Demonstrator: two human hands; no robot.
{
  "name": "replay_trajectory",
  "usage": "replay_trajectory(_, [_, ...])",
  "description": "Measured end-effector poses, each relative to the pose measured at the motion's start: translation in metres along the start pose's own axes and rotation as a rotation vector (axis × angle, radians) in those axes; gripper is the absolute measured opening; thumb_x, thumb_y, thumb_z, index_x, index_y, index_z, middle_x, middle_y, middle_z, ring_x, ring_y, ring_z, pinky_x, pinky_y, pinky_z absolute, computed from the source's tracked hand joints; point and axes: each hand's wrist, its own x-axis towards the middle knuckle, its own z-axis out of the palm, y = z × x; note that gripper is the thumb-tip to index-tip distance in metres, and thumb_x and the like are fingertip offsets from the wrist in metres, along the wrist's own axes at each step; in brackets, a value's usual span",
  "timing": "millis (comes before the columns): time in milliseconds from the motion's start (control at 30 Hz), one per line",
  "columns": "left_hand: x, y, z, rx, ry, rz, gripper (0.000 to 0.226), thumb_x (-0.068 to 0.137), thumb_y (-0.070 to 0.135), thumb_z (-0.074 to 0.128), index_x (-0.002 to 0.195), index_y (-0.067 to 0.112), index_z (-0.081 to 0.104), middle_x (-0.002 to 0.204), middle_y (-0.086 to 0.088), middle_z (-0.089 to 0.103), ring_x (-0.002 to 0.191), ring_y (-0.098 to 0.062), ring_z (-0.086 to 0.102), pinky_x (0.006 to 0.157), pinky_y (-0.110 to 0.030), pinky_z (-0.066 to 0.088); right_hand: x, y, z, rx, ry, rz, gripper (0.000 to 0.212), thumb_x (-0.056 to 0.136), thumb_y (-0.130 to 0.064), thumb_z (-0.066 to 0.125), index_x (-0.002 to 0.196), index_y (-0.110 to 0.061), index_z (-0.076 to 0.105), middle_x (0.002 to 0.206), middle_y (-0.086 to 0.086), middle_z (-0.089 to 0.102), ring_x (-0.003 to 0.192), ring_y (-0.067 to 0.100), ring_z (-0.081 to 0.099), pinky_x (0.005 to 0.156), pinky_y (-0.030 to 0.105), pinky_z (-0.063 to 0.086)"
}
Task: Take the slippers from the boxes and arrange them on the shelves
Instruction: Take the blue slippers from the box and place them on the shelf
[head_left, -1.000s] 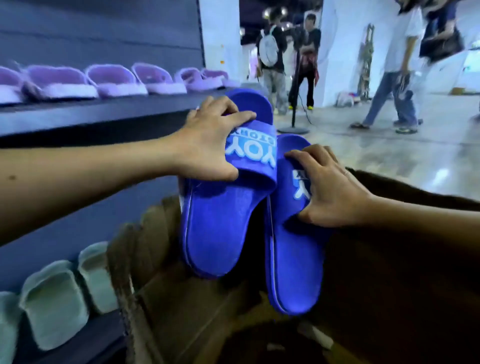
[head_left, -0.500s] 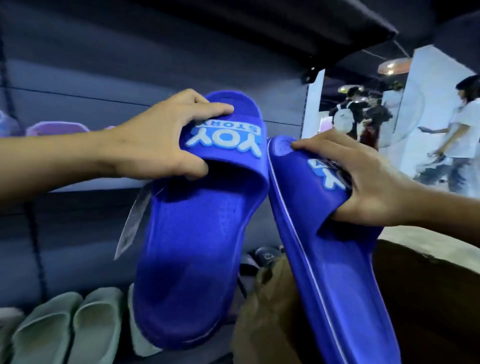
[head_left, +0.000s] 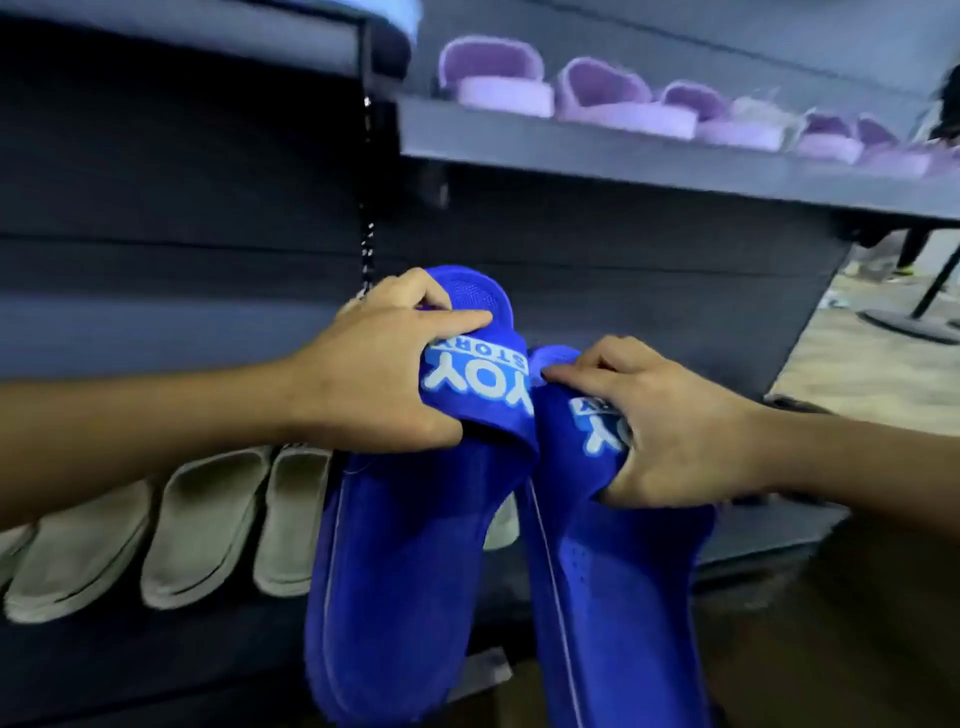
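Two blue slippers are held up side by side in the air, toes away and heels hanging down toward the camera, in front of the dark back panel (head_left: 182, 260) of a shelf unit. The left slipper (head_left: 410, 571) has a broad strap with pale letters reading YOY and STORY. The right slipper (head_left: 613, 597) carries the same kind of lettering, mostly covered. Their straps touch in the middle.

The left hand (head_left: 374, 379) grips the left slipper by its strap: its fingers (head_left: 457, 317) curl over the top edge of the strap and the thumb tucks under the near edge. The right hand (head_left: 675, 431) holds the right slipper the same way, fingers (head_left: 582, 376) bent over the strap and thumb pushed beneath it. Both bare forearms reach in from the sides.

Above and to the right, the upper shelf (head_left: 623, 161) carries a row of purple slippers (head_left: 602, 96), set close together. Below and to the left, a row of pale slippers (head_left: 202, 525) lies on the lower shelf (head_left: 763, 540); the left blue slipper hangs in front of the row's right end. At the far right a light floor (head_left: 857, 374) shows, with the round base of a stand (head_left: 909, 322) on it
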Motion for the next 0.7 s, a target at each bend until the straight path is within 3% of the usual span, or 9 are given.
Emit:
replay_trajectory(100, [-0.038,-0.059,0.011,0.002,-0.075,-0.091,0.094,0.050,0.042,0.052,0.142,0.033,0.033,0.127,0.012,0.031,0.123,-0.006,0.031,0.107,-0.020,0.022,0.037,-0.039,0.034,-0.031,-0.061,0.021,0.099,0.067,-0.038,0.070,0.148,-0.027,0.014,0.130,-0.009,0.023,0.125,0.007,0.019,0.108,0.016,0.027])
replay_trajectory(200, [-0.067,-0.104,0.017,0.009,-0.145,-0.133,0.095,0.051,0.043,0.052,0.143,0.033,0.031,0.134,0.013,0.032,0.125,-0.005,0.033,0.102,-0.014,0.023,0.068,-0.070,0.057,-0.081,-0.077,0.028,0.099,0.068,-0.035,0.069,0.149,-0.026,0.013,0.135,-0.008,0.020,0.125,0.009,0.017,0.107,0.025,0.035])
replay_trajectory(367, [-0.090,-0.148,0.026,-0.034,-0.172,-0.147,0.100,0.046,0.056,0.044,0.143,0.035,0.031,0.137,0.015,0.035,0.127,-0.009,0.038,0.109,-0.026,0.031,0.108,-0.101,0.081,-0.105,-0.114,0.052,0.100,0.070,-0.039,0.068,0.149,-0.026,0.009,0.140,-0.005,0.019,0.129,0.014,0.019,0.104,0.016,0.027])
replay_trajectory(467, [-0.096,-0.166,0.029,-0.069,-0.134,-0.182,0.094,0.051,0.047,0.052,0.142,0.036,0.032,0.138,0.015,0.034,0.129,-0.010,0.036,0.110,-0.026,0.028,0.125,-0.111,0.088,-0.082,-0.116,0.080,0.098,0.070,-0.040,0.068,0.148,-0.029,0.010,0.140,-0.008,0.019,0.130,0.011,0.018,0.094,0.013,0.028])
replay_trajectory(567, [-0.098,-0.179,0.034,-0.087,-0.119,-0.208,0.093,0.050,0.045,0.053,0.141,0.037,0.034,0.138,0.013,0.034,0.129,-0.011,0.034,0.108,-0.023,0.025,0.137,-0.116,0.094,-0.029,-0.110,0.127,0.097,0.069,-0.038,0.069,0.148,-0.028,0.013,0.138,-0.007,0.022,0.130,0.012,0.021,0.099,0.018,0.030])
replay_trajectory(700, [-0.093,-0.183,0.041,-0.116,-0.092,-0.252,0.091,0.050,0.043,0.054,0.138,0.040,0.036,0.136,0.010,0.036,0.129,-0.014,0.033,0.109,-0.031,0.026,0.148,-0.114,0.104,0.056,-0.089,0.166,0.094,0.070,-0.035,0.070,0.147,-0.026,0.017,0.137,-0.005,0.024,0.127,0.012,0.021,0.093,0.010,0.020])
